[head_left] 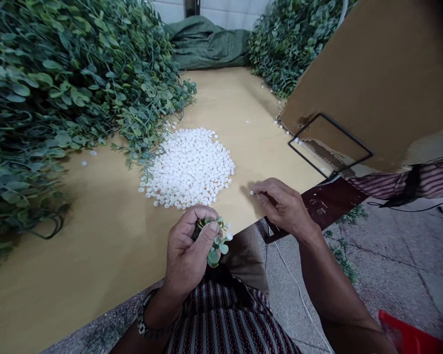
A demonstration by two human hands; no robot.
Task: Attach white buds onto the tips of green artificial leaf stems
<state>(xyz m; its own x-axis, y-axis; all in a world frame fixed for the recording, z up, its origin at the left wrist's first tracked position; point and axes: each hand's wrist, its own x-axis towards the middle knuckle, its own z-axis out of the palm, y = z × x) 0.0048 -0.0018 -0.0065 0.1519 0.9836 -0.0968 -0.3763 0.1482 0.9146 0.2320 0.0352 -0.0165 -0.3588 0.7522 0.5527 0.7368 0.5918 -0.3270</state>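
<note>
Shirt (232, 332), sprig (214, 255) in left hand (188, 253) by table edge (249, 222), right hand (283, 206) apart

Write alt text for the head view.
A person's left hand holds a leafy green sprig; the right hand pinches a small white piece. Beyond lie a pile of white pieces and heaped greenery on a tan tabletop.
</note>
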